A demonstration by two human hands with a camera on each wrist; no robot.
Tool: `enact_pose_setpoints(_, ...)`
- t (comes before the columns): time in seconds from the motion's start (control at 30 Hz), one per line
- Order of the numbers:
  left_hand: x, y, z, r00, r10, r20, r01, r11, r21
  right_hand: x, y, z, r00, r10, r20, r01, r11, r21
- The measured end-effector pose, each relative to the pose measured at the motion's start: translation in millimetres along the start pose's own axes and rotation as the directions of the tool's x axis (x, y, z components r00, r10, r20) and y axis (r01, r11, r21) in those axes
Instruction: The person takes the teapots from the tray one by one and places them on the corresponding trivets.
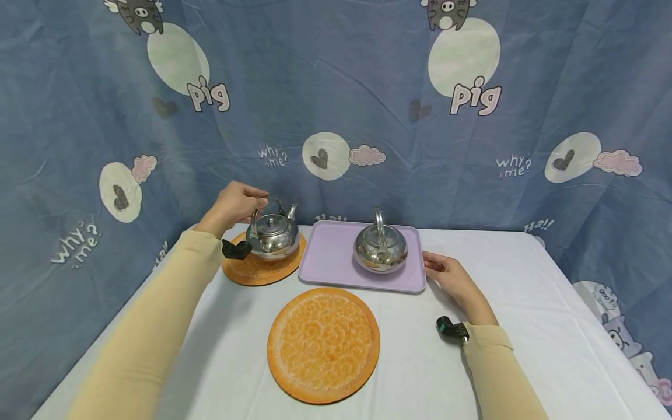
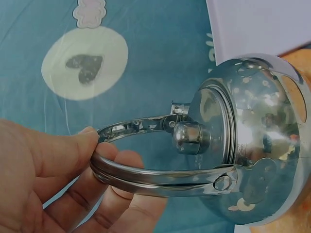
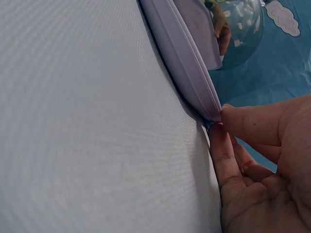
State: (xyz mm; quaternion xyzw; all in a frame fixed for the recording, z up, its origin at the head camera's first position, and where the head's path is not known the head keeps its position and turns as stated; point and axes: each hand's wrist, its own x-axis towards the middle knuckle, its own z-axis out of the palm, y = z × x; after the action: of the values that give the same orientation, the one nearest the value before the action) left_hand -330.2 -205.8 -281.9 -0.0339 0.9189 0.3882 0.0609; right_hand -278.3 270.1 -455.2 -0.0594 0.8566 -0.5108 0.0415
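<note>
My left hand holds the arched metal handle of a shiny steel teapot, thumb on one side and fingers curled under the other. This teapot is over a round orange mat at the back left; whether its base touches the mat cannot be told. A second steel teapot stands on a lilac tray, its handle upright. At the tray's right edge, my right hand pinches the rim between thumb and a finger.
Another round orange mat lies in front of the tray on the white tablecloth. A blue printed curtain hangs right behind the table's back edge and along both sides.
</note>
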Motion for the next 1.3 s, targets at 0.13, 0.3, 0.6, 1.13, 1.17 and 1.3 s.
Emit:
enact_pose_setpoints(0.13,-0.7,-6.8,-3.9,1.000,-0.020,-0.001,0.020,1.000,-0.024,-0.7,-1,0,1.000,0.000,0.000,0.000,1.000,0.004)
enact_pose_setpoints(0.3,-2.0,-12.3,-4.6,0.999,-0.028,-0.019,0.028,0.999,-0.023,-1.6,-1,0,1.000,-0.005,0.000,0.005,1.000,0.004)
enact_pose_setpoints(0.6,-6.4,-22.2,-6.2,0.998,-0.021,-0.064,0.021,1.000,0.000,0.4,1,2,1.000,0.006,0.002,-0.006,1.000,0.004)
enact_pose_setpoints(1.13,-12.7,-25.2,-5.0,0.995,-0.023,-0.099,0.027,0.999,0.038,1.8,3,3,1.000,0.027,-0.012,-0.027,1.000,0.006)
enact_pose_setpoints(1.17,-13.1,-25.0,-5.0,0.995,-0.022,-0.099,0.026,0.999,0.040,1.6,3,2,1.000,0.027,-0.010,-0.027,1.000,0.008)
enact_pose_setpoints(1.3,-14.2,-24.2,-5.2,0.995,-0.013,-0.094,0.017,0.999,0.046,2.9,2,2,1.000,0.029,-0.012,-0.029,1.000,0.013)
